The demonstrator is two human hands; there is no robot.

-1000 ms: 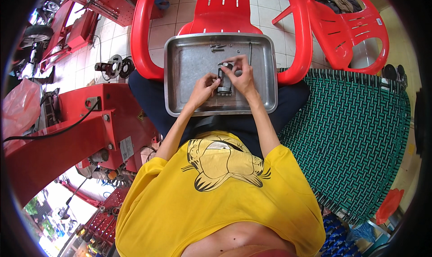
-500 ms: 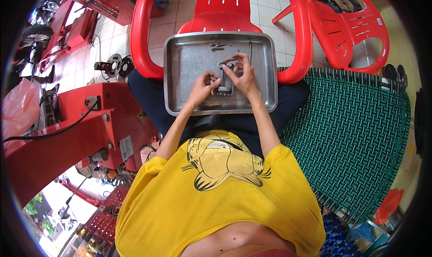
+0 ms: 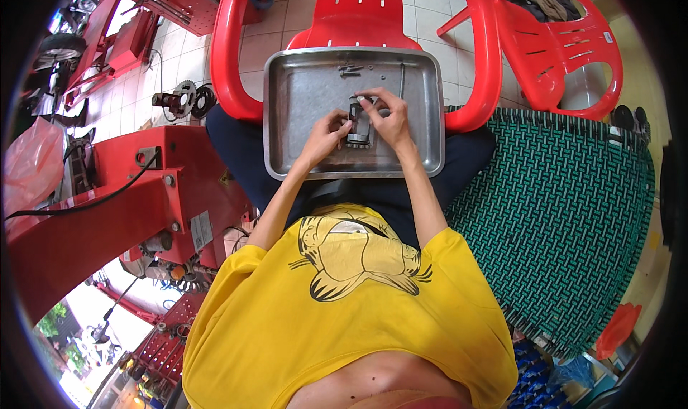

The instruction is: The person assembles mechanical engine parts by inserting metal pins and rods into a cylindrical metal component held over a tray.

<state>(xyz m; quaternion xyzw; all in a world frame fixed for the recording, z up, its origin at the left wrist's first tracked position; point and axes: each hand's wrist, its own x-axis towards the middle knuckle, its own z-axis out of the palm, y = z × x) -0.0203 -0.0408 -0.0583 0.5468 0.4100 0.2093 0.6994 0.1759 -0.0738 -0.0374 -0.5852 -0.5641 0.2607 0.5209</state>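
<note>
A dark metal part point(image 3: 357, 138), roughly cylindrical with a toothed end facing me, sits upright or lengthwise in a shallow steel tray point(image 3: 297, 167). My left hand point(image 3: 327, 135) is closed at its left side, thumb and forefinger pinched against it. Over its far end, my right hand point(image 3: 388, 119) is closed, with thumb and forefinger together at the top. The fingers hide much of the part, and anything small between the right fingertips is too tiny to make out. Several bolts point(image 3: 350, 71) lie loose toward the tray's far side, and a thin metal rod point(image 3: 402, 81) rests to their right.
The tray spans my lap and the front of a red plastic chair point(image 3: 357, 18). A second red chair point(image 3: 555, 47) stands at far right. Beside me are a green woven seat point(image 3: 552, 215) and, leftward, a red machine point(image 3: 179, 194). Sprockets point(image 3: 188, 99) lie on the tiled floor.
My right fingers have drawn in and lowered at the part's far end. The left fingertips have shifted slightly along its side. The tray sits a little higher in view.
</note>
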